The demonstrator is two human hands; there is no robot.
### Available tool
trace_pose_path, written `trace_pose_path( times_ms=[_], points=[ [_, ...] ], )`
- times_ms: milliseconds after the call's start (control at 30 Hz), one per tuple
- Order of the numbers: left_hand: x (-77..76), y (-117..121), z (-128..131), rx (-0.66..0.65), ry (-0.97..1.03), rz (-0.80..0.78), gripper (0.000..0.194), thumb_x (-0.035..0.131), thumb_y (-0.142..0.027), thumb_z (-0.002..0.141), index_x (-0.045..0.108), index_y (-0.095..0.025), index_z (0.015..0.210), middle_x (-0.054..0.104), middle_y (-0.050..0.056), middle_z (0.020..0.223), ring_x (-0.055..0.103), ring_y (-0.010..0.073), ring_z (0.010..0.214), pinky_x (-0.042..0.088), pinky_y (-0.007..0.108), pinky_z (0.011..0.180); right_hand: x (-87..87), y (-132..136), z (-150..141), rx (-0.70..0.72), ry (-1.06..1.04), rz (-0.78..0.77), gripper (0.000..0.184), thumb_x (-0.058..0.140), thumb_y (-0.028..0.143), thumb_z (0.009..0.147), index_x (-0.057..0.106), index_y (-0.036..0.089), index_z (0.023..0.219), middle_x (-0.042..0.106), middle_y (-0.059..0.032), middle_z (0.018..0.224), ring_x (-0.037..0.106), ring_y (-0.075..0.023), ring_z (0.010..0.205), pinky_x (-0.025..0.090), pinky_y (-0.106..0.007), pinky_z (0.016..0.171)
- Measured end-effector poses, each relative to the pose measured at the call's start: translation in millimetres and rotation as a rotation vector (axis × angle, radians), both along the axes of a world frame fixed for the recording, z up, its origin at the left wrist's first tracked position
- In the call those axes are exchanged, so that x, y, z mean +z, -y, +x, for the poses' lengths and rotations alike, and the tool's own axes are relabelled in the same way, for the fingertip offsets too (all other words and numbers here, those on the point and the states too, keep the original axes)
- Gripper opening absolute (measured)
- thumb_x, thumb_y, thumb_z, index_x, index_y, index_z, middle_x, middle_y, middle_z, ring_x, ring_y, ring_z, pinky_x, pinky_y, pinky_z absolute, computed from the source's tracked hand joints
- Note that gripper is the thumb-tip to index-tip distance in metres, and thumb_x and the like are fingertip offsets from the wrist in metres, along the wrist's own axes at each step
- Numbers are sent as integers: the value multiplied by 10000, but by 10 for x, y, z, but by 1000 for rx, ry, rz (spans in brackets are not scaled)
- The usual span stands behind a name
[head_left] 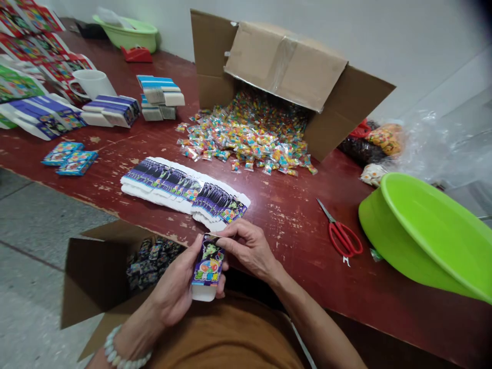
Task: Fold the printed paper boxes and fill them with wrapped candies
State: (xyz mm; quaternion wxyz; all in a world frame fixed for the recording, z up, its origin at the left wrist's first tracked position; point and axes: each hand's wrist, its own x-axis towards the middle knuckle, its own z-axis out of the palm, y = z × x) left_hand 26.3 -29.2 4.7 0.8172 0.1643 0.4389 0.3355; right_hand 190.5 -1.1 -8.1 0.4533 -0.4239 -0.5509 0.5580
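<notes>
My left hand [179, 279] is wrapped round a small purple candy box [208, 264] with a green-faced witch printed on it. A white flap sticks out at the box's lower end. At its upper end, the thumb and fingers of my right hand [249, 247] pinch the edge. Just beyond my hands, a fanned row of flattened purple candy boxes [184, 187] lies on the red table [284, 215]. Further back, small wrapped candies [249, 136] spill from a cardboard carton [284, 64] lying on its side.
Red-handled scissors [342, 233] and a green basin [423, 236] are at the right. Below the table edge stands an open carton [88, 277] with filled dark boxes. Blue boxes [71, 157], a white mug [92, 84] and stacked flat boxes [111, 110] occupy the left.
</notes>
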Motion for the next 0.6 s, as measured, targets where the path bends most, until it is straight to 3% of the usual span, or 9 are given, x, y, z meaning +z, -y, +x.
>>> trace_pose_path(
  times_ms=[67, 200, 333, 467, 600],
  points=[
    [1, 1, 30, 24, -31, -27, 456, 475, -555, 954, 646, -144, 855, 692, 63, 657, 619, 165, 434, 515, 285, 450, 17, 1, 10, 16, 66, 38, 285, 736, 502, 816, 723, 220, 775, 686, -19, 765, 644, -153, 700, 506, -290, 683],
    [-16, 19, 87, 91, -128, 61, 478, 549, -592, 905, 662, -142, 787, 687, 48, 630, 597, 138, 417, 482, 242, 427, 55, -27, -10, 112, -40, -194, 244, 726, 429, 825, 676, 191, 803, 656, 19, 644, 610, -117, 493, 470, -246, 516],
    [-52, 31, 96, 74, -160, 160, 538, 604, -673, 829, 679, -145, 754, 679, 30, 622, 587, 126, 430, 466, 224, 431, 116, -89, -44, 65, -9, -217, 112, 730, 274, 762, 682, 175, 781, 674, 24, 646, 609, -106, 467, 470, -223, 475],
    [-106, 27, 60, 28, -184, 243, 579, 563, -693, 845, 684, -142, 710, 664, 31, 601, 585, 119, 461, 483, 223, 485, 155, -119, -71, 34, -86, -308, 142, 735, 289, 728, 651, 177, 702, 666, 26, 622, 585, -107, 443, 465, -227, 439],
    [-147, 23, 28, 33, -240, 320, 561, 562, -674, 859, 672, -145, 705, 654, 27, 601, 581, 113, 474, 473, 216, 496, 135, -101, -43, 57, -82, -236, 165, 734, 321, 769, 653, 181, 732, 667, 17, 649, 578, -110, 475, 471, -239, 469]
  ],
)
